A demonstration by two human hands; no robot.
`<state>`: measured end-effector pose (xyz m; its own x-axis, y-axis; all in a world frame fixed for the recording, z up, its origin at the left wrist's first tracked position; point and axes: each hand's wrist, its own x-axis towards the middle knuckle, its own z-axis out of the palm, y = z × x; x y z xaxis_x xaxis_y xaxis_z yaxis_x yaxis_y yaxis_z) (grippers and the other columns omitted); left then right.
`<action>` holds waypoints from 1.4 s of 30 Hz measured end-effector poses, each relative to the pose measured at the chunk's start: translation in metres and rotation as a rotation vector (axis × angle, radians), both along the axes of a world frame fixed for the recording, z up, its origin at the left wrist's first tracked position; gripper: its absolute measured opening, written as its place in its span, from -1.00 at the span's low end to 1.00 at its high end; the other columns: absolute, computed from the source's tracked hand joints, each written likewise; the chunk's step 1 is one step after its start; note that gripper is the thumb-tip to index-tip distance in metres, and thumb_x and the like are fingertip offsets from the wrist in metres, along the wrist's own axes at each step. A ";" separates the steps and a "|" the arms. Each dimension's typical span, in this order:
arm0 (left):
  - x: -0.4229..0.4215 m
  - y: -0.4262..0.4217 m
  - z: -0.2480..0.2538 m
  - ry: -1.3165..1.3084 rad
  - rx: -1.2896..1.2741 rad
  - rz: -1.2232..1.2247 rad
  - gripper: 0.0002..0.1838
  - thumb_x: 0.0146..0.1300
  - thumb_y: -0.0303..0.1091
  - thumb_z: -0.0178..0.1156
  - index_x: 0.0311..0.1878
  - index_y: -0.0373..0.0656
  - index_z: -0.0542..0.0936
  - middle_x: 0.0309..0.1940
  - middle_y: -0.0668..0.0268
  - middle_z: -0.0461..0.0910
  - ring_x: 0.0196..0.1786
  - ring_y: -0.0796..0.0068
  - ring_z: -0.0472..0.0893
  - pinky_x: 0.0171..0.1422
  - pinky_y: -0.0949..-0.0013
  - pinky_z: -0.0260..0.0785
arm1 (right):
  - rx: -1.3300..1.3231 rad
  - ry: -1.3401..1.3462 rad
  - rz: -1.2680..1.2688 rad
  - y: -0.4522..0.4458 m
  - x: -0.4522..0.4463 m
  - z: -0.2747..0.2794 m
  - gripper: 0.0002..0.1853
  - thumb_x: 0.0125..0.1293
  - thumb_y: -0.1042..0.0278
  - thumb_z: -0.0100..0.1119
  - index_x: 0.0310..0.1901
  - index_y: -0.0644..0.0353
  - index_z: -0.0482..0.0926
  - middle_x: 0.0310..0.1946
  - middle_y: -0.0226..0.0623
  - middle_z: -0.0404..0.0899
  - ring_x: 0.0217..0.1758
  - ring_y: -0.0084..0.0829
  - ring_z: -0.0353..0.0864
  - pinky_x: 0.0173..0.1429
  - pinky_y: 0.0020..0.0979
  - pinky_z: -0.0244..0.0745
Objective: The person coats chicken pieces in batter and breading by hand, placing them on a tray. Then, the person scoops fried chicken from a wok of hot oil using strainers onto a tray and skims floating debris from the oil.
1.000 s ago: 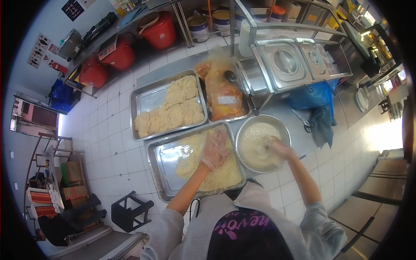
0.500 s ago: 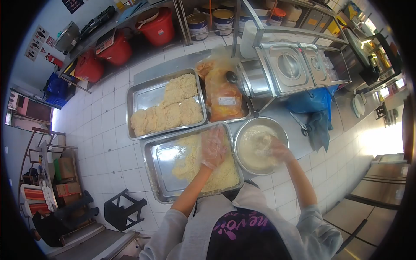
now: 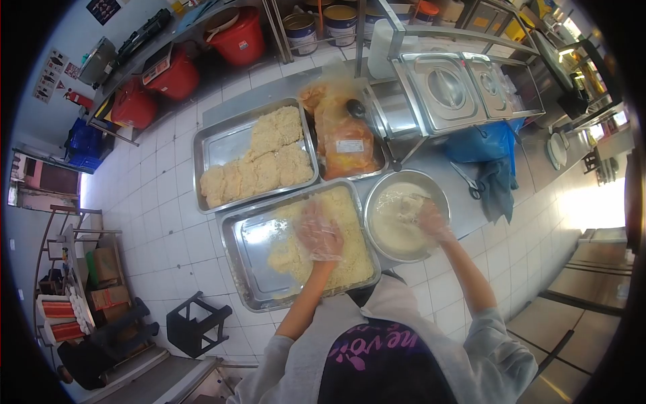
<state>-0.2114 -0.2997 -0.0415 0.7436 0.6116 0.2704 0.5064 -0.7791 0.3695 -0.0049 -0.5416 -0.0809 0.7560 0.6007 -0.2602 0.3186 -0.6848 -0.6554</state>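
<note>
My left hand (image 3: 319,231), in a clear plastic glove, lies palm down with fingers stretched out over yellowish breadcrumbs (image 3: 343,259) in the near metal tray (image 3: 250,250). Beside it, my gloved right hand (image 3: 433,221) reaches into a steel bowl (image 3: 369,232) of pale, runny batter (image 3: 388,229). Its fingers are at a batter-coated piece (image 3: 408,207) and seem to grip it; the piece's kind is hidden by the coating. Behind the near tray, a second tray (image 3: 219,145) holds several crumbed pieces (image 3: 276,161).
Bagged orange-coloured meat (image 3: 346,145) sits in another tray behind the bowl. To the right lie scissors (image 3: 476,188) and a blue bag (image 3: 478,145). Lidded steel food pans (image 3: 444,94) stand at the back. Red tubs (image 3: 235,37) and a black stool (image 3: 198,324) stand farther off.
My left hand has moved left and slightly nearer over the breadcrumbs. My right hand stays in the bowl, where the coated piece shows more clearly. The view has shifted slightly.
</note>
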 end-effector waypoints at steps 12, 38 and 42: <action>-0.011 0.011 -0.009 -0.025 -0.117 -0.206 -0.17 0.21 0.05 -0.08 0.46 -0.21 -0.01 0.47 0.09 -0.04 0.49 -0.12 -0.13 0.46 -0.24 -0.46 | 0.063 0.350 0.089 0.034 -0.028 0.159 -0.32 0.04 0.33 0.38 0.21 0.25 0.35 0.02 -0.20 0.54 0.10 -0.27 0.51 0.20 -0.33 0.39; -0.027 0.011 -0.003 0.111 -0.027 -0.065 -0.44 0.08 0.17 0.14 -0.20 -0.22 0.56 -0.37 0.10 0.55 -0.27 0.07 0.55 -0.21 0.12 0.40 | -0.051 -0.203 0.014 0.008 -0.037 0.083 -0.60 -0.13 0.31 0.37 -0.16 0.17 0.63 -0.25 -0.06 0.63 -0.16 -0.10 0.61 -0.06 -0.23 0.49; -0.039 0.020 -0.006 -0.003 -0.177 -0.167 -0.49 0.15 0.13 0.10 -0.20 -0.20 0.59 -0.42 0.08 0.59 -0.37 0.00 0.58 -0.24 0.07 0.41 | 0.091 -0.218 -0.069 -0.001 -0.039 0.051 -0.57 -0.17 0.34 0.35 -0.14 0.17 0.63 -0.22 -0.07 0.63 -0.17 -0.11 0.61 -0.07 -0.24 0.48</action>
